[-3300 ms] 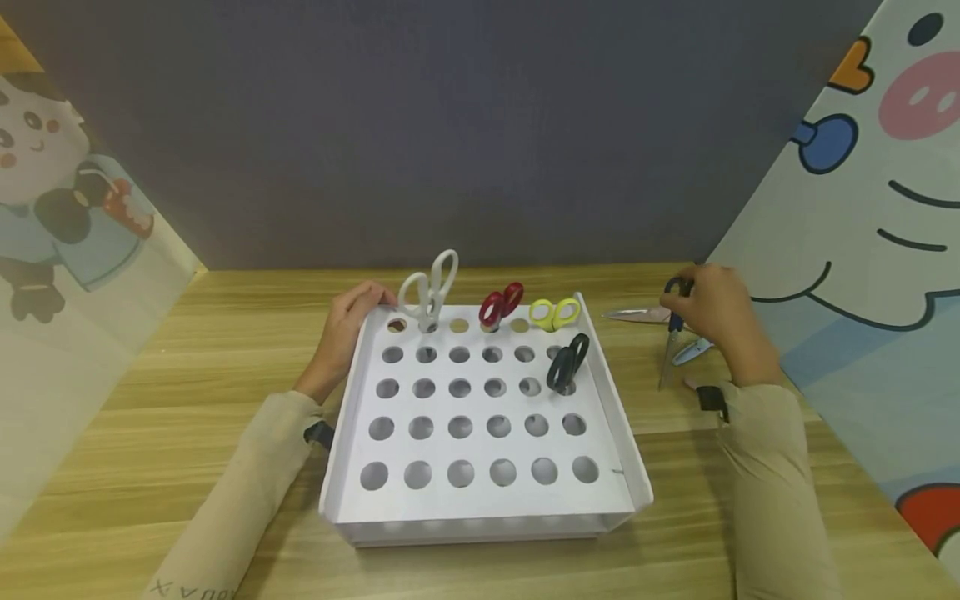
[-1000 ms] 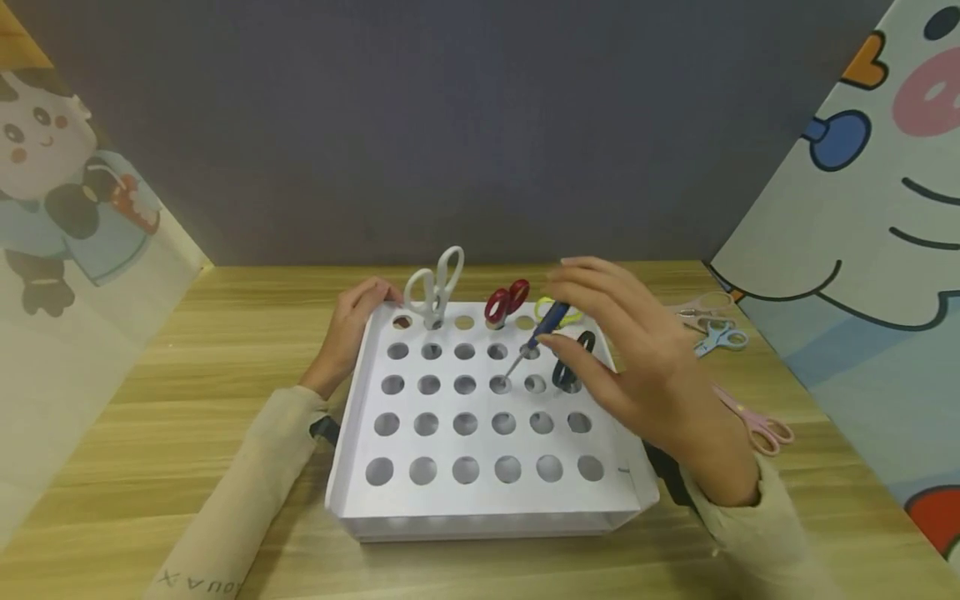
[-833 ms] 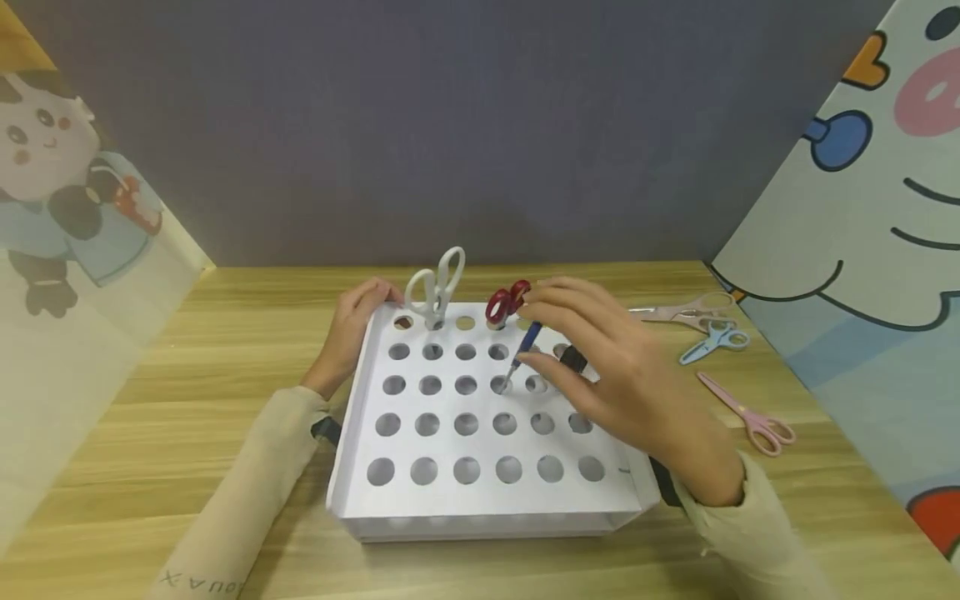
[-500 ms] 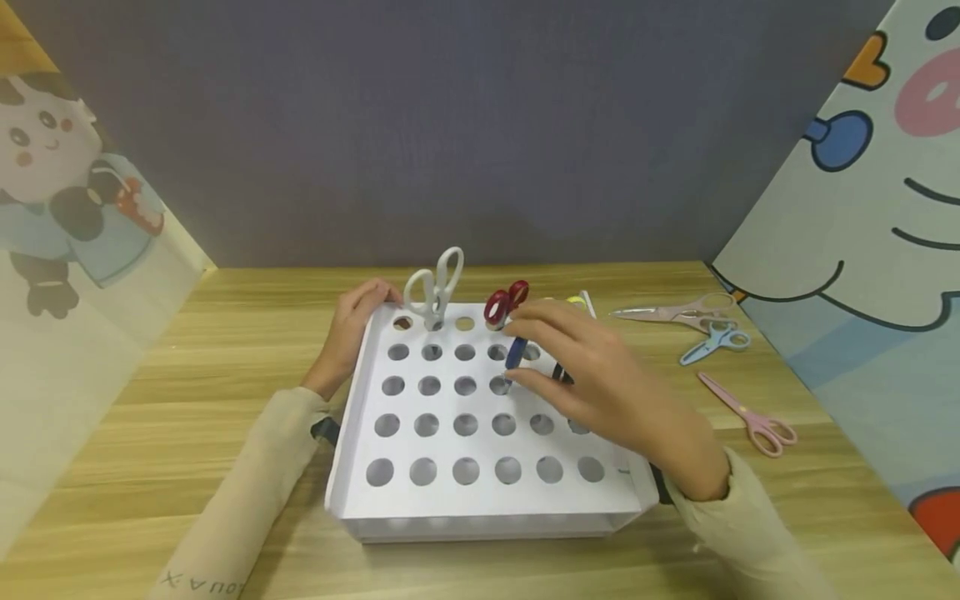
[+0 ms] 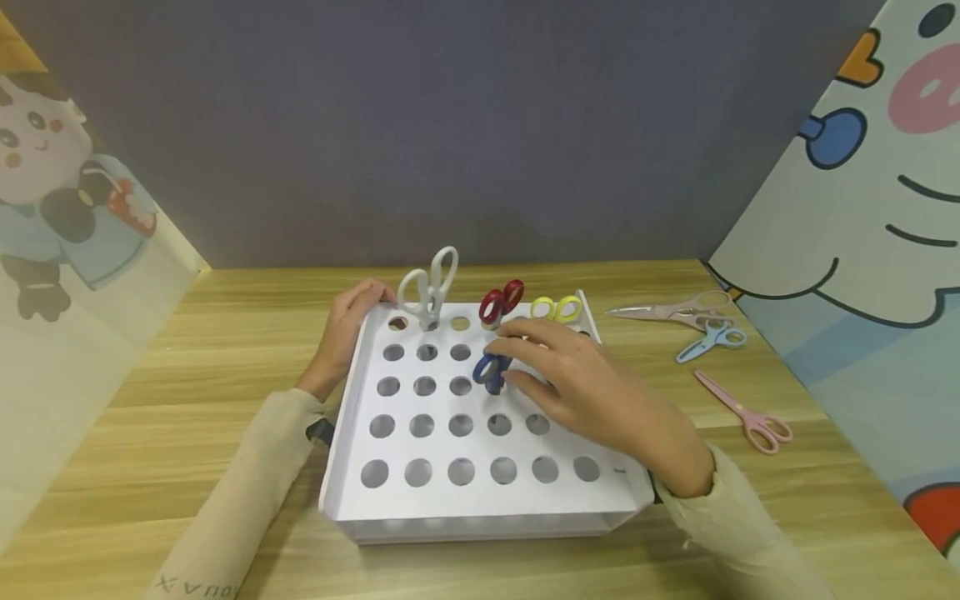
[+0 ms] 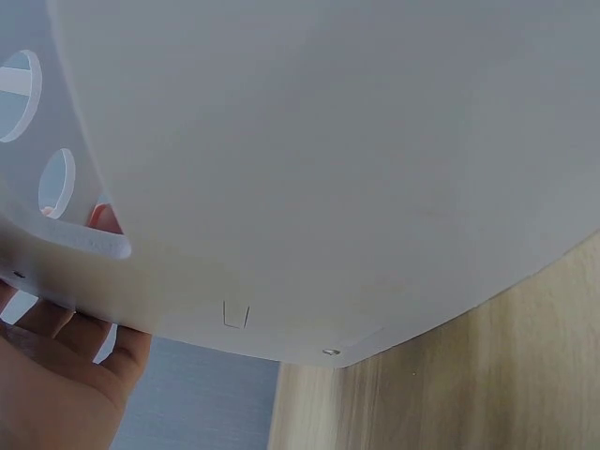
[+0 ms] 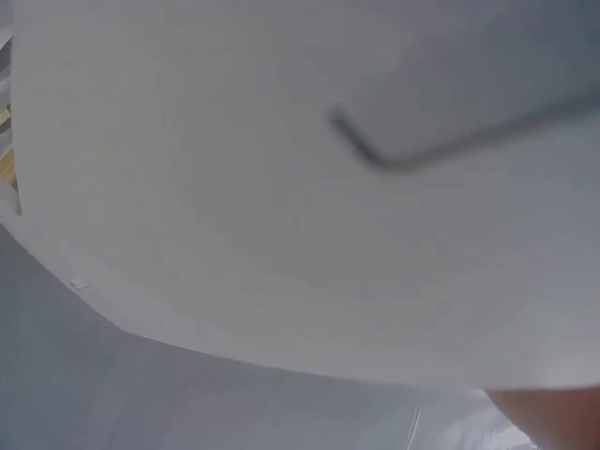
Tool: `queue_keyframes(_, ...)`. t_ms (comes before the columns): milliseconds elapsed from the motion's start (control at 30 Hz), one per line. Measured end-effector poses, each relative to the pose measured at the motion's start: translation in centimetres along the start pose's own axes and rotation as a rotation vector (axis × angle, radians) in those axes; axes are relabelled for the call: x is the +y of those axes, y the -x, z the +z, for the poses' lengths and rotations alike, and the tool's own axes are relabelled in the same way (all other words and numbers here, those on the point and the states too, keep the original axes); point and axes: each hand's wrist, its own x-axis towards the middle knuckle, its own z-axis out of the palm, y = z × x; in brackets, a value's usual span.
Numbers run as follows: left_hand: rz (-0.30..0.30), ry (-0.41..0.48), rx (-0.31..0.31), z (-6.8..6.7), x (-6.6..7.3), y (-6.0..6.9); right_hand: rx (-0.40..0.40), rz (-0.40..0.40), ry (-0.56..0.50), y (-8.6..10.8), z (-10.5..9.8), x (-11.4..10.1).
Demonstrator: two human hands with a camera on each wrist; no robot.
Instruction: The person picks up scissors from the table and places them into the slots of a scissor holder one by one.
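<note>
Covering the head view first: one white rack, punched with rows of round holes, standing on the wood-grain table before you. Your left hand holds its far left corner, fingers bent at the edge. Your right hand is over the middle of the rack, holding one pair of blue-handled scissors between thumb and bent fingers. Location of these: third row from the far edge, fourth hole from the left, handle uppermost, blades hidden below the panel.

Also in the rack, far row: one pair of white scissors, second hole; one pair of red-handled scissors, fourth hole; one pair of yellow-handled scissors, sixth hole. All handles up.

On the table to your right, lying flat: one pair of pale pink scissors with silver blades; one pair of light blue scissors, just beside the former; one pair of pink scissors, nearer you. Backing: one dark grey partition.

Left wrist view: the rack's side fills most of the frame, two holes at upper left. Your left fingers meet its edge at lower left.

Right wrist view: a broad pale surface; one bent, rod-like item, blurred, identity unclear; a sliver of skin at lower right. You cannot tell the right fingers' state from this one.
</note>
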Motion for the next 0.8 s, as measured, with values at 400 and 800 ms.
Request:
queue_keyframes(400,0.009,0.023,-0.010,0.2,0.0,-0.2,0.089,-0.031,-0.004,0.2,-0.7,0.5)
queue_keyframes(800,0.005,-0.003,0.002,0.0,0.0,0.0,0.218,0.083,0.089,0.7,-3.0,2.1)
